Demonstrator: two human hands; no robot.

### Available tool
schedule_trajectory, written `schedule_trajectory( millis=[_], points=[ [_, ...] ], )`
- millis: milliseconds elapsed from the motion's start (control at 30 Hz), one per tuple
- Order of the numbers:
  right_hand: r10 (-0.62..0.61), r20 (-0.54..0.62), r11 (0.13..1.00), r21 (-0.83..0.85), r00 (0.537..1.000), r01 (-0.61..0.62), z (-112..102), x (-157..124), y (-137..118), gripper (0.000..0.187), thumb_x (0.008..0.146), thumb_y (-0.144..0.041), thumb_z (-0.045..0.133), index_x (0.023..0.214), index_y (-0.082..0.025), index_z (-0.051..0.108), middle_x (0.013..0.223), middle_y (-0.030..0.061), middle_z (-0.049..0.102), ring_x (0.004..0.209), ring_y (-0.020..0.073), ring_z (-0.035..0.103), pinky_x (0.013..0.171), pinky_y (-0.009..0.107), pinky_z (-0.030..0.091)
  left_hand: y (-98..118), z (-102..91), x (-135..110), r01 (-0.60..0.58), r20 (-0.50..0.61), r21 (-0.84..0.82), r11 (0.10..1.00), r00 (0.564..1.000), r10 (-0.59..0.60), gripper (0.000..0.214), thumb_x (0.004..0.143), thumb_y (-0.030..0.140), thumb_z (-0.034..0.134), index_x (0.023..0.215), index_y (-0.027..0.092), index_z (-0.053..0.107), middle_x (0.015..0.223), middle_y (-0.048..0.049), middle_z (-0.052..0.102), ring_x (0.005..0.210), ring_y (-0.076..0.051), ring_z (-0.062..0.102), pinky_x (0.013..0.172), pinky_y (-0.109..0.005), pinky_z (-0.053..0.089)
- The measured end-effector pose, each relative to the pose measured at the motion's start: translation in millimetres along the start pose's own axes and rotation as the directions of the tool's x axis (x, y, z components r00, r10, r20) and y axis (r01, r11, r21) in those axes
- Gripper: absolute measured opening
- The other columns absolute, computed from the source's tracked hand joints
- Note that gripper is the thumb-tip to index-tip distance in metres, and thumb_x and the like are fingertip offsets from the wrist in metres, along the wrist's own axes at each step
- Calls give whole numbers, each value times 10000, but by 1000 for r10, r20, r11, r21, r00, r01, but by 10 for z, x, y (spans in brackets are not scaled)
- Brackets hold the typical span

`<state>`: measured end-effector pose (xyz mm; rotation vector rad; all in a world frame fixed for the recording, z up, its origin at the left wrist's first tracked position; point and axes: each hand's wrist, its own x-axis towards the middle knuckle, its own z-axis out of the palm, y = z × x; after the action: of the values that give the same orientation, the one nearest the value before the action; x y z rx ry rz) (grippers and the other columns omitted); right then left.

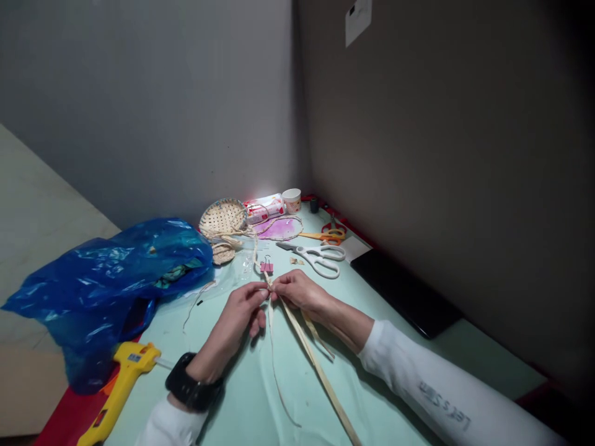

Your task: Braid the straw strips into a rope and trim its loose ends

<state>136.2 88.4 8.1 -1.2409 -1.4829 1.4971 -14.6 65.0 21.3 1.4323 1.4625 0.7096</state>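
My left hand and my right hand meet at the middle of the table, both pinching pale straw strips where they cross. The loose strip ends trail back toward me over the light green table cover. A plaited strip runs from my fingers past a pink binder clip toward a small woven basket at the back. My left wrist wears a black watch.
A blue plastic bag lies at the left, a yellow glue gun at the near left. White scissors, orange scissors, a paper cup and a black flat device lie toward the right wall.
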Motion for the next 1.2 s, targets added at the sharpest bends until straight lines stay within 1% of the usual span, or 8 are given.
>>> schedule_trajectory(
  millis=[167,300,433,667,833,933,1100,1200],
  points=[
    [-43,61,989,-137,997,51,-21,18,28,240,813,-107,468,642,-108,637,536,-24,565,433,59,341,470,207,272,-35,77,69,83,181,-282,956,983,-31,282,743,421,637,757,156,541,605,61,446,377,-16,221,351,-171,159],
    [-116,39,935,-332,992,123,-20,-8,50,201,825,-103,489,679,-122,625,632,9,631,604,100,504,608,211,348,-73,110,78,112,163,-360,926,985,-56,240,744,359,645,709,160,516,559,89,373,384,-14,176,352,-167,114],
    [-156,-7,843,-522,988,130,-11,-103,22,189,843,-112,500,1007,-117,594,770,46,680,745,146,584,653,228,352,-77,161,78,96,76,-360,928,994,-73,262,737,342,653,640,191,461,496,110,330,346,-20,183,331,-172,115],
    [-217,5,601,-787,976,137,-33,-207,-57,139,870,-139,487,822,-150,616,747,76,653,695,176,578,584,270,273,-56,191,77,60,-20,-309,949,997,-69,257,708,284,626,541,197,450,425,107,314,291,-28,229,313,-177,129],
    [-278,34,435,-886,960,157,35,-352,-147,176,866,-89,455,845,-144,622,835,103,647,711,202,589,593,314,281,-103,204,77,46,-59,-309,950,996,-67,257,706,271,619,523,195,455,393,102,316,296,-36,251,326,-180,122],
    [-307,76,343,-921,949,185,159,-491,-173,178,838,-71,480,927,-139,618,876,104,645,748,226,605,608,328,329,-120,193,56,50,-28,-355,933,998,-64,279,715,287,623,536,197,429,414,112,291,324,-26,208,346,-179,105],
    [-371,208,81,-964,905,255,420,-613,-15,253,864,-43,463,1084,-101,574,932,134,640,792,248,613,602,342,409,-114,114,-2,90,100,-455,886,994,-50,264,713,318,632,609,195,423,509,112,290,406,-31,178,377,-169,134],
    [-384,248,26,-960,890,279,485,-581,63,260,845,3,446,1048,-89,580,943,158,646,786,248,618,582,339,419,-122,70,-10,103,140,-475,874,989,-40,304,714,362,653,618,196,417,522,109,292,424,-35,187,382,-171,145]
  ],
)
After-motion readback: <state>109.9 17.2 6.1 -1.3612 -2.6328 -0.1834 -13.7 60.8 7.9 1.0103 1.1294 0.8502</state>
